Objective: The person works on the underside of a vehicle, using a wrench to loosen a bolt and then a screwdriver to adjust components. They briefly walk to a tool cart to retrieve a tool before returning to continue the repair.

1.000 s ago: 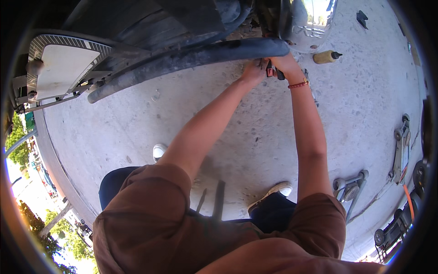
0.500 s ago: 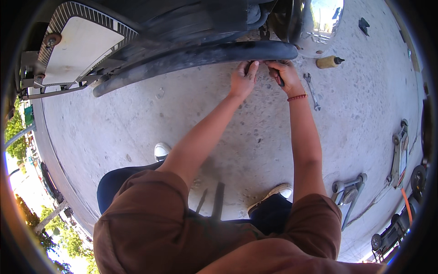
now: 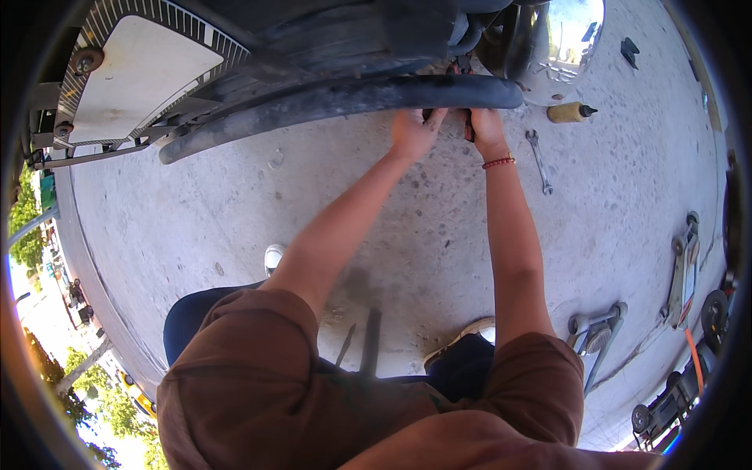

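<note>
Both my arms reach forward to the underside of a vehicle above me. My left hand is pressed up against the long black curved bar that runs along the vehicle's lower edge. My right hand, with a red bracelet at the wrist, grips a dark tool handle just under the same bar. The tool's working end is hidden behind the bar. I cannot see what my left fingers hold.
A metal wrench and a yellow bottle lie on the concrete to the right of my hands. A shiny hubcap is behind them. Floor jacks and wheeled tools sit at right. My shoes rest on the floor.
My view has moved closer to the vehicle. Both hands have shifted up under the black bar and sit closer together.
</note>
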`<control>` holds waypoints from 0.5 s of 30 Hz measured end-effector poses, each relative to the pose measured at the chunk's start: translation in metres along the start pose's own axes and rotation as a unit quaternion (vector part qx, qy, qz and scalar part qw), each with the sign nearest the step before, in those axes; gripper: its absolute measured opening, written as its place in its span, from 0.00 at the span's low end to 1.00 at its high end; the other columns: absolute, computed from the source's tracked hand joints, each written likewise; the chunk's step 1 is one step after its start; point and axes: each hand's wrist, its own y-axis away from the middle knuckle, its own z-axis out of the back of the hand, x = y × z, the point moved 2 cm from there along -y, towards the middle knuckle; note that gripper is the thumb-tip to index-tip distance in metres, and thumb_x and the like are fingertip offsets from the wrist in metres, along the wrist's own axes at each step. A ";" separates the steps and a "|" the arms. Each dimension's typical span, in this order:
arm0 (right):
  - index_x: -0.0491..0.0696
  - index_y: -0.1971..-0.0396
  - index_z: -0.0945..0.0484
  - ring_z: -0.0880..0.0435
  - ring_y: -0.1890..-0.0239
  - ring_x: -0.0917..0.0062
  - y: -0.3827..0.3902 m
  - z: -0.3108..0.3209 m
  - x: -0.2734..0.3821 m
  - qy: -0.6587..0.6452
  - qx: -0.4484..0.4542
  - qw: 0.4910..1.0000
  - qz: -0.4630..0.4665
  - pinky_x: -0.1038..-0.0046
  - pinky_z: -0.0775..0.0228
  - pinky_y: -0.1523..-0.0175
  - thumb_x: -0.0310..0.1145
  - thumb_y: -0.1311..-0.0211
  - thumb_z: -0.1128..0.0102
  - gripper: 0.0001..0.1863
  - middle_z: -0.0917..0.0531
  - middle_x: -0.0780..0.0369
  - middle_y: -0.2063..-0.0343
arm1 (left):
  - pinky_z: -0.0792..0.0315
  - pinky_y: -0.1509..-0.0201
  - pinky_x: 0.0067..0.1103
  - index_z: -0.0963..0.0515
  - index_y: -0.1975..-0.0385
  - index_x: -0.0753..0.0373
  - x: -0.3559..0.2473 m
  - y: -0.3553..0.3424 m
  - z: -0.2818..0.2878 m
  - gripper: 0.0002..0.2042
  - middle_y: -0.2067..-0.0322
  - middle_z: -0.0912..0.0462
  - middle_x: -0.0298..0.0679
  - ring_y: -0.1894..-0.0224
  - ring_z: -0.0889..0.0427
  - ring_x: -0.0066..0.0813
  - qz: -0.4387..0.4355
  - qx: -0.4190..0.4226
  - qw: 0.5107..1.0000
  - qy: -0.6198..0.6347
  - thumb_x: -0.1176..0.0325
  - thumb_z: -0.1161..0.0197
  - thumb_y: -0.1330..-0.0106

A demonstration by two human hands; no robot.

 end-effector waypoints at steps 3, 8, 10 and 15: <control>0.45 0.65 0.23 0.25 0.80 0.80 0.004 -0.010 -0.001 -0.081 -0.016 0.996 0.028 0.79 0.36 0.77 0.32 0.39 0.43 0.08 0.21 0.62 0.76 | 0.28 0.70 0.22 0.22 0.62 0.64 0.000 0.000 0.003 0.11 0.75 0.18 0.36 0.79 0.21 0.22 -0.004 -0.020 1.000 -0.014 0.62 0.40 0.32; 0.42 0.62 0.24 0.24 0.78 0.79 0.008 -0.003 0.011 -0.172 0.049 0.984 -0.001 0.78 0.33 0.77 0.30 0.35 0.47 0.08 0.21 0.60 0.76 | 0.28 0.68 0.23 0.22 0.60 0.63 0.003 0.000 -0.001 0.12 0.74 0.17 0.37 0.76 0.20 0.25 -0.060 -0.023 0.998 -0.029 0.61 0.42 0.31; 0.43 0.63 0.25 0.26 0.82 0.80 0.006 0.010 0.014 -0.113 0.064 0.992 -0.004 0.79 0.35 0.80 0.29 0.33 0.49 0.07 0.21 0.60 0.77 | 0.32 0.74 0.20 0.24 0.60 0.64 -0.001 0.005 -0.015 0.13 0.78 0.24 0.32 0.80 0.27 0.18 -0.018 -0.026 0.999 -0.007 0.60 0.43 0.30; 0.45 0.67 0.27 0.34 0.90 0.86 0.008 0.027 0.031 -0.097 0.156 0.980 -0.074 0.81 0.44 0.87 0.30 0.32 0.50 0.05 0.23 0.61 0.80 | 0.35 0.79 0.18 0.26 0.59 0.66 0.000 0.004 -0.028 0.14 0.82 0.29 0.29 0.82 0.30 0.15 0.041 -0.010 0.999 0.009 0.58 0.45 0.29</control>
